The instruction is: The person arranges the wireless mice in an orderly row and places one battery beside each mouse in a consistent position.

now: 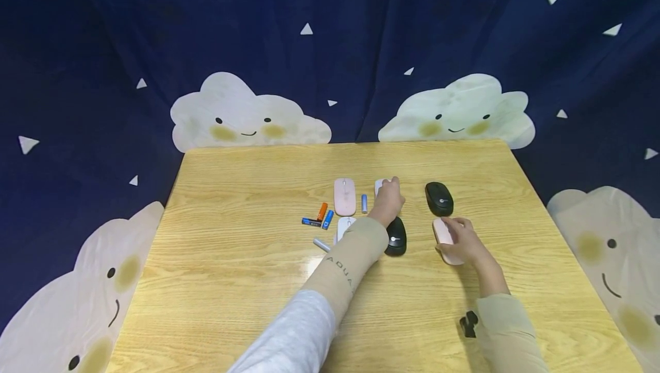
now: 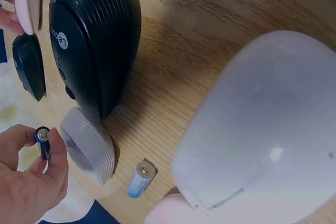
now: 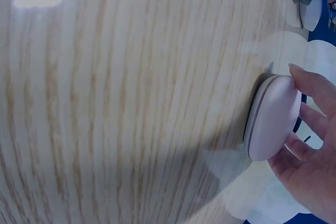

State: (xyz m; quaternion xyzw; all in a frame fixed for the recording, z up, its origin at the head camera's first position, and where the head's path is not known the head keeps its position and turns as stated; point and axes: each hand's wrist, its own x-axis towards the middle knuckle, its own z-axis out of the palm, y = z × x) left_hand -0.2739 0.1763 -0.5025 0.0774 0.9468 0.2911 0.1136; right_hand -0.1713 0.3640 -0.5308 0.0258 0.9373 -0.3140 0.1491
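My left hand [image 1: 390, 200] pinches a dark blue battery [image 2: 43, 139] between thumb and fingers. In the head view it covers much of a white mouse [image 1: 378, 185], whose ribbed end [image 2: 90, 145] shows beside the battery in the left wrist view. Below that forearm a black mouse [image 1: 396, 238] lies partly hidden. On the right, my right hand [image 1: 464, 241] grips a pale pink mouse [image 3: 275, 119] by its sides, thumb at one side and fingers at the other. Another black mouse [image 1: 439, 199] lies just beyond the right hand.
Left of my left hand are a pink mouse [image 1: 344, 196], a light blue battery [image 1: 364, 203] and a white mouse [image 1: 344, 226] half behind my forearm. An orange battery [image 1: 322, 211], two blue batteries [image 1: 327, 219] and a silvery cylinder [image 1: 322, 244] lie farther left on the wooden table [image 1: 232, 281].
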